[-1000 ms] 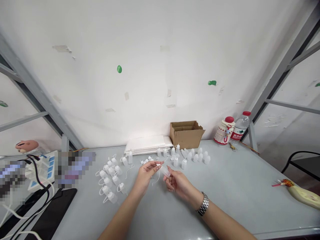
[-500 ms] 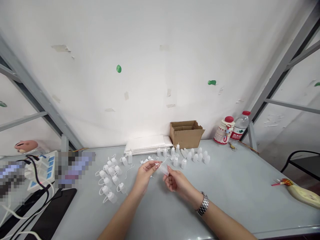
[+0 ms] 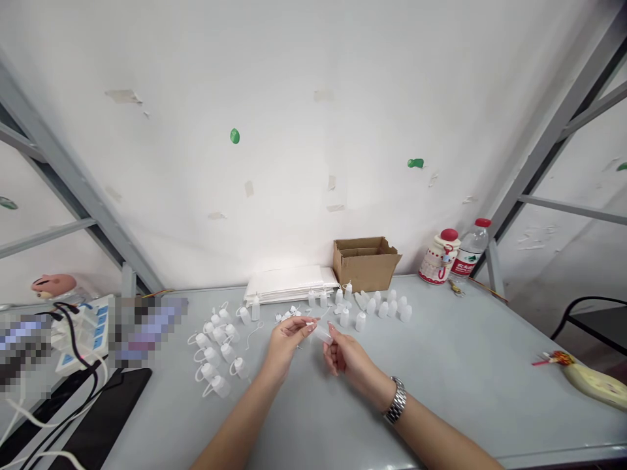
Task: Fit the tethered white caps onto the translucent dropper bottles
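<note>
Near the middle of the grey table, a small translucent bottle is held between both hands. My left hand pinches its left end, where a white cap seems to be. The fingers of my right hand close on the bottle's right end. Several capped bottles with ring straps lie to the left. Behind my hands are small white caps and standing bottles with tips. A group of bottles without visible caps is at the right.
An open cardboard box stands by the wall, beside stacked white sheets. At the back right are a red-lidded cup and a water bottle. Cables and a power strip are on the left; a pale yellow object lies right.
The held bottle has tilted flatter between my fingers. My right hand has shifted slightly right, while the bottles on the table stay in place.
</note>
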Tool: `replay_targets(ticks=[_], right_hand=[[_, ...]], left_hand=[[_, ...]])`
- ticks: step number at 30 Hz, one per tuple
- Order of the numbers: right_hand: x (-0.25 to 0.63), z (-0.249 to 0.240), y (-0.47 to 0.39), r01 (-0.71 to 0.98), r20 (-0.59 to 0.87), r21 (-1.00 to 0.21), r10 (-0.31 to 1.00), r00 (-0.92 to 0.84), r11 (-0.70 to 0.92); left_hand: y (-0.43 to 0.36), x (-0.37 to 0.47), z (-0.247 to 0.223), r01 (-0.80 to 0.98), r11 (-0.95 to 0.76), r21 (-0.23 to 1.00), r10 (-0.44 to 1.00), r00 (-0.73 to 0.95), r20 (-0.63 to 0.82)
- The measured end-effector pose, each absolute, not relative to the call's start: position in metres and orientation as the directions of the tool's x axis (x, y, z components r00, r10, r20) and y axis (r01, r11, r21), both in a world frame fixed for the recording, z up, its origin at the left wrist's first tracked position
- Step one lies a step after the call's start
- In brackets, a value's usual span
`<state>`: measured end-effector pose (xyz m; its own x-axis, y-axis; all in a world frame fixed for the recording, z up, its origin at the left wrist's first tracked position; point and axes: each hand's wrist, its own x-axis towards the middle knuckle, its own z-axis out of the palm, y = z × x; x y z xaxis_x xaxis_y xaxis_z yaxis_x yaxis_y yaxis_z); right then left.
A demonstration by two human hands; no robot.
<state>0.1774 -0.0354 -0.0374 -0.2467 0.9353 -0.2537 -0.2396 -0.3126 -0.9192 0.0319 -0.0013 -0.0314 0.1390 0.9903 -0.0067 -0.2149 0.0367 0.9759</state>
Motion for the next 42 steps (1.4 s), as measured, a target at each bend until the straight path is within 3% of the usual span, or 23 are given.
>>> replay_targets(ticks=[8,15,22,31,34,37,42], right_hand=[[0.174,-0.041,-0.033,-0.180,-0.065,-0.981,0.995,-0.074,-0.078],[0.179,-0.042,-0.035,-0.289,-0.176,-0.913,0.916,-0.362,-0.289],[0.176,-0.041,-0.032,-0.270,-0.137,-0.943,0.965,-0.226,-0.197],[0.184,-0.034,-0.034,-0.273,-0.131,-0.930,0.914,-0.384,-0.248],[0.181,-0.038,-0.034,-0.158,-0.024,-0.986,0.978,-0.208,-0.058],[0.179,-0.044,-0.037,0.087,0.185,-0.979,0.983,0.004,0.184],[0.183,-0.048,-0.040,0.352,0.349,-0.894,0.923,0.161,0.277]], left_hand=[[0.000,0.032,-0.032,-0.209,0.058,0.976,0.994,0.107,-0.036],[0.000,0.028,-0.030,-0.182,0.046,0.982,0.983,0.186,-0.012],[-0.001,0.032,-0.029,-0.223,0.066,0.972,0.991,0.130,-0.038],[-0.003,0.031,-0.031,-0.224,0.061,0.973,0.981,0.191,-0.018],[-0.004,0.033,-0.031,-0.312,0.111,0.943,0.971,0.235,-0.037],[-0.005,0.033,-0.030,-0.404,0.254,0.879,0.927,0.362,-0.101],[-0.007,0.034,-0.025,-0.434,0.432,0.790,0.851,0.487,-0.198]])
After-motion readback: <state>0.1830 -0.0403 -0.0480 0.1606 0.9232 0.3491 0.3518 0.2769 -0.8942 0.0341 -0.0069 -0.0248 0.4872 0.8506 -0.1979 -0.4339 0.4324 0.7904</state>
